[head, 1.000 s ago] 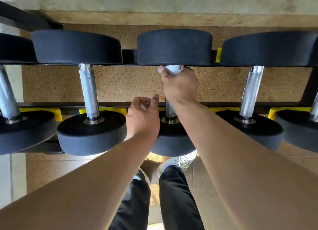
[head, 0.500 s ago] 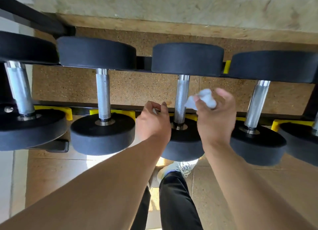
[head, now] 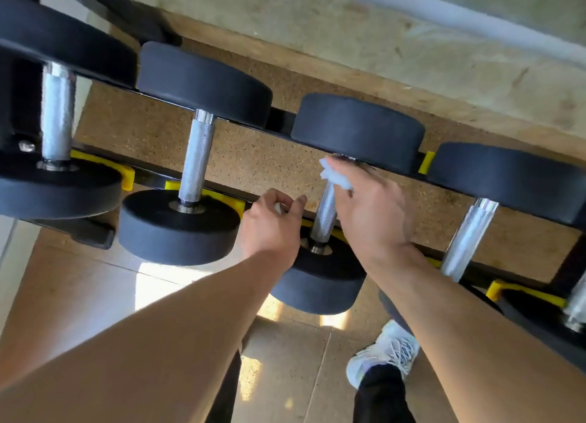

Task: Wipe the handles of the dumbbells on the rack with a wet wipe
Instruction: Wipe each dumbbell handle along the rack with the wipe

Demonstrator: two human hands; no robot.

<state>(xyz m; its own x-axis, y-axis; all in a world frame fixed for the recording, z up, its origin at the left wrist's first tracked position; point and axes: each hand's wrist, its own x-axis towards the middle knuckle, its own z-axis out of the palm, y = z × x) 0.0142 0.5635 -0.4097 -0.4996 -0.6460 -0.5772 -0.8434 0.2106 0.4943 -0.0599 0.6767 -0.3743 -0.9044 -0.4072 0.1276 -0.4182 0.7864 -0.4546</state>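
We note the right hand point(head: 371, 213) has returned the wet wipe point(head: 335, 177), pinched in its fingers, to the handle point(head: 324, 215) top; left hand point(head: 269, 229) curled, contents unclear; wiping resumes.
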